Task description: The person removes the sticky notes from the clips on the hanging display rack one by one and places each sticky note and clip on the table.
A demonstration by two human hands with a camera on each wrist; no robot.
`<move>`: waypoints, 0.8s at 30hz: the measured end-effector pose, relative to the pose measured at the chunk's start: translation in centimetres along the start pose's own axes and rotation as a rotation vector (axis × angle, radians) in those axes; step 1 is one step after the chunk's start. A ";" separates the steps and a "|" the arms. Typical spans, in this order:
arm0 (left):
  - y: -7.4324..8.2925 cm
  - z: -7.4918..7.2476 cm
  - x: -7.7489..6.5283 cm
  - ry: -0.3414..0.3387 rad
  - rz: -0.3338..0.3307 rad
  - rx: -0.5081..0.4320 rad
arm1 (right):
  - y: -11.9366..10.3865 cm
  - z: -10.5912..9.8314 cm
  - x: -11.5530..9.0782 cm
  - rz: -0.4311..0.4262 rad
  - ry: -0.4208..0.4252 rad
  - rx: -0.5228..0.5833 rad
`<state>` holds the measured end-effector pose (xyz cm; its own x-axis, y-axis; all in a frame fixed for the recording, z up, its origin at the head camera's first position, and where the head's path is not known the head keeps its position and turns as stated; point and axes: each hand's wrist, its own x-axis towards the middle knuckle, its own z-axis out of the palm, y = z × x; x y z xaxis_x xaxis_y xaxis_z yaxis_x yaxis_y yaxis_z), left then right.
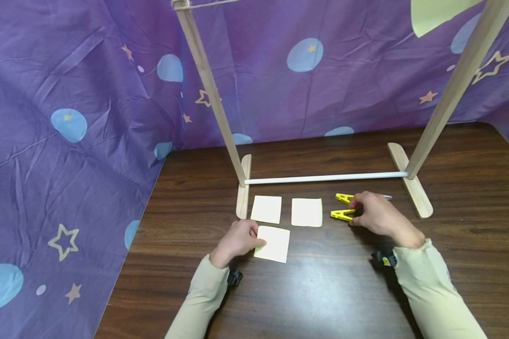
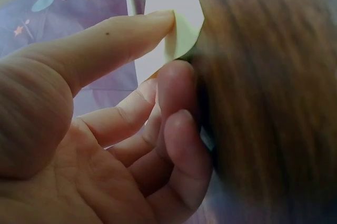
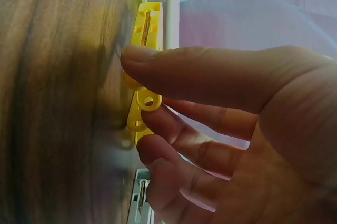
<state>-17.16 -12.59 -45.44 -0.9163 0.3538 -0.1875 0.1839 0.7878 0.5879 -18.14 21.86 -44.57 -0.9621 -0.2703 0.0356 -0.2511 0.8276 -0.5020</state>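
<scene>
My left hand [image 1: 239,239] pinches the left edge of a pale yellow paper square [image 1: 275,244] between thumb and fingers. In the left wrist view, the corner of that paper [image 2: 184,34] bends up by the thumb tip. Two more paper squares lie just beyond, one on the left [image 1: 266,209] and one on the right [image 1: 307,212]. My right hand [image 1: 377,214] pinches the nearer yellow clothespin [image 1: 341,215] with thumb and fingers, low over the table. Another yellow clothespin [image 1: 343,198] lies beside it, partly hidden by the fingers. A whitish clothespin [image 3: 138,195] sits under the curled outer fingers.
A wooden frame stands behind, with a left post [image 1: 212,94], a right post [image 1: 454,99] and a white bar [image 1: 326,178] low between them. String [image 1: 214,4] runs from the left post's top. Pale yellow paper [image 1: 437,14] hangs upper right. Patterned purple cloth [image 1: 254,84] backs the brown table [image 1: 314,301].
</scene>
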 end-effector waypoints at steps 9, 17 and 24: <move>-0.1 -0.1 0.0 0.007 0.010 0.013 | -0.1 0.1 0.0 0.022 -0.023 -0.005; 0.0 -0.1 0.0 0.002 0.012 0.024 | -0.2 0.1 -0.1 0.019 -0.037 -0.016; 0.1 -0.2 -0.1 0.003 0.022 0.019 | -0.1 0.2 0.0 0.035 -0.044 -0.028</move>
<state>-17.16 -12.68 -45.21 -0.9129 0.3701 -0.1722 0.2110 0.7889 0.5771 -18.09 21.67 -44.64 -0.9650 -0.2616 -0.0204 -0.2203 0.8501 -0.4783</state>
